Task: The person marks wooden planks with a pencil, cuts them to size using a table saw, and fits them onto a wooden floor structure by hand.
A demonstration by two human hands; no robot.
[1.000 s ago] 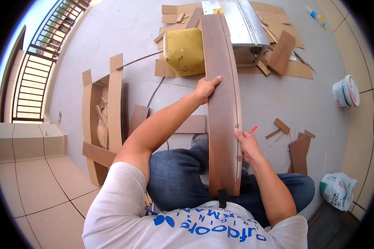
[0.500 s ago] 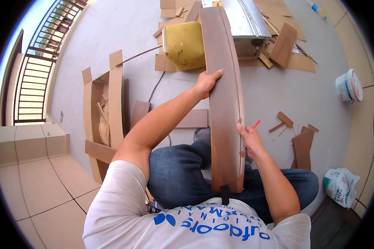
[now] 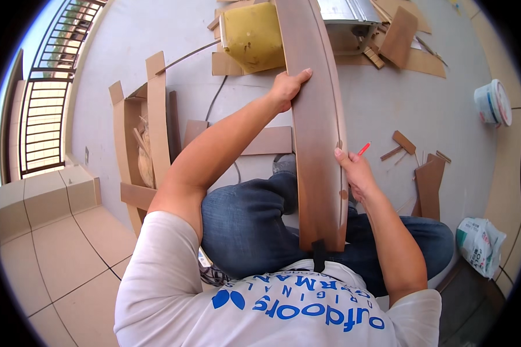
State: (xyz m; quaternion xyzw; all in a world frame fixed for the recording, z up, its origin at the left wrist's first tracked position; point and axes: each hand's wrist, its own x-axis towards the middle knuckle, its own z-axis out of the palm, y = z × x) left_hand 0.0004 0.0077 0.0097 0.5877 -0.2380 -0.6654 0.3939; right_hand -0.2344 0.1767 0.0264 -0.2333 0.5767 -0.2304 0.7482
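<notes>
A long brown wooden plank (image 3: 315,115) lies lengthwise in front of me, its near end over my lap beside a black strap. My left hand (image 3: 289,91) grips its left edge, with the thumb on the top face and the fingers hidden beneath. On the opposite edge, nearer to me, my right hand (image 3: 358,174) is closed with its thumb over the rim. A red pencil (image 3: 364,148) sticks out of that same hand. Dark spots mark the plank's right edge close to the right thumb.
Beyond the plank stand a yellow container (image 3: 253,39) and a silver metal machine (image 3: 353,26). An open cardboard box (image 3: 156,98) is at left. Wood offcuts (image 3: 429,185), a white bucket (image 3: 493,104) and a plastic bag (image 3: 480,246) lie at right.
The whole scene sits slightly higher in the picture, as the view has tilted down. Both hands keep their grip on the plank, and the pencil stays in my right hand.
</notes>
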